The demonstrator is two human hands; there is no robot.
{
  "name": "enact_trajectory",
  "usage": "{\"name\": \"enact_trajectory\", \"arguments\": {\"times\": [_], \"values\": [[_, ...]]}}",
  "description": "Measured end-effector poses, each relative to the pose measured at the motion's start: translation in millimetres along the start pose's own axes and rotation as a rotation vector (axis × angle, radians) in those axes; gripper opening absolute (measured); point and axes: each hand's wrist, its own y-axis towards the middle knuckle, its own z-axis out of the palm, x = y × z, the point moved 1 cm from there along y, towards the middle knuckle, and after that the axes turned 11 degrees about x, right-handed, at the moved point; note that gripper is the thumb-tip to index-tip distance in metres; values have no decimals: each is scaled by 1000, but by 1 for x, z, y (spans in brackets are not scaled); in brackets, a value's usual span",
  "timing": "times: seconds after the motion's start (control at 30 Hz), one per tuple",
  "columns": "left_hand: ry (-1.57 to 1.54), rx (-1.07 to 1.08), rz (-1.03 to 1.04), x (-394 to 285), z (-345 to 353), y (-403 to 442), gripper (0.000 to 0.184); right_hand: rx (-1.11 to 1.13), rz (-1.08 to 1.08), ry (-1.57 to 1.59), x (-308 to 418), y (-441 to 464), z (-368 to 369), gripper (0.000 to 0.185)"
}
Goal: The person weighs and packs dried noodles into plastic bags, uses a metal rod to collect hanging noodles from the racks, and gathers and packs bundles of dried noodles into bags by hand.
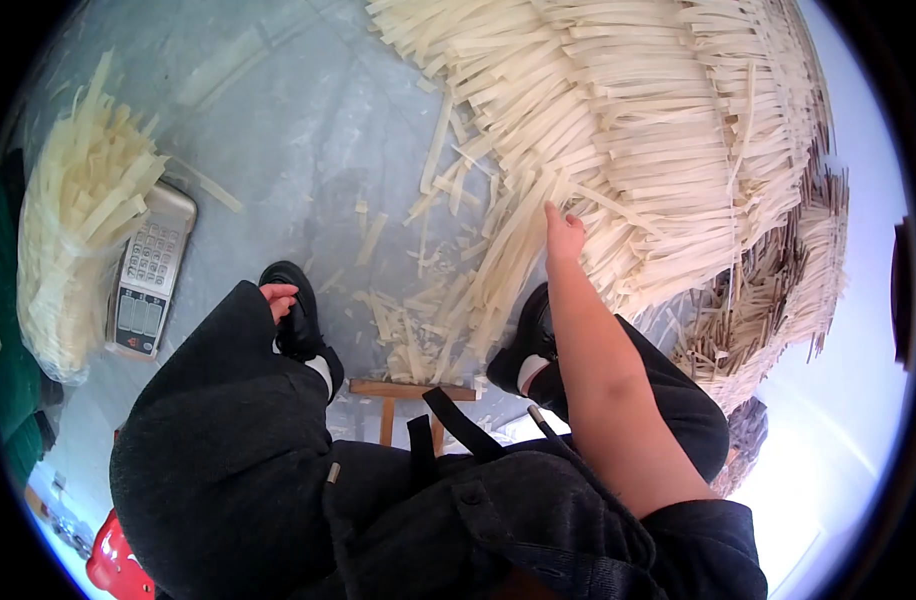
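Observation:
Many pale, flat strips (658,110) lie in overlapping rows at the upper right. My right hand (565,235) reaches to the lower left edge of these rows, its fingers at the strips; whether it grips one is too small to tell. Loose strips (498,270) fan down to the left of that hand. My left hand (279,299) is by my left knee, above the black shoe (298,322), partly hidden by the dark trouser leg. Its visible fingers are bent, and what they hold, if anything, is hidden.
A plastic-wrapped bundle of strips (73,230) stands at the left beside a grey device with keys (153,265). Scraps (408,335) litter the grey floor between my feet, near a wooden bar (413,390). A red object (118,565) is at the lower left.

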Motion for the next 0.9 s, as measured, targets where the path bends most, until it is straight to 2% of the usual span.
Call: {"name": "enact_trajectory", "arguments": {"times": [0.03, 0.07, 0.13, 0.17, 0.23, 0.27, 0.33, 0.43, 0.47, 0.53, 0.67, 0.7, 0.77, 0.83, 0.9], "values": [[26, 9, 16, 4, -1, 2, 34, 43, 106, 23, -5, 8, 5, 51], [50, 17, 31, 7, 0, 5, 34, 43, 105, 23, 3, 9, 1, 51], [13, 16, 26, 12, 2, 8, 34, 499, 193, 95, 28, 6, -12, 59], [-23, 12, 23, 9, 2, 6, 34, 503, 193, 98, 32, 4, -13, 59], [-7, 14, 14, 2, 2, 1, 34, 757, 178, 390, 41, -1, -16, 59], [8, 18, 8, -4, 2, -2, 34, 754, 176, 389, 42, -6, -17, 59], [4, 5, 9, -10, 3, -5, 33, 666, 209, 669, 40, -23, -23, 46], [-20, -33, 42, -12, 6, -5, 33, 623, 124, 760, 27, -34, -37, 36], [-39, -57, 73, -16, 7, -6, 32, 616, 118, 764, 23, -35, -41, 36], [-56, -69, 57, -27, 3, -9, 33, 504, -47, 704, 17, -35, -57, 36], [-85, -125, -20, -37, -28, -5, 37, 379, -137, 759, 32, -45, -93, 39], [-78, -133, -40, -25, -36, -29, 37, 335, -158, 761, 32, -60, -103, 38], [-262, -112, 288, -33, -62, -34, 36, 242, -242, 802, 51, -59, -123, 37], [-261, -32, 410, -65, -62, -73, 38, 422, -217, 911, 61, -62, -146, 33], [-296, -124, 379, -72, -74, -84, 34, 344, -300, 892, 76, -70, -171, 32]]}}
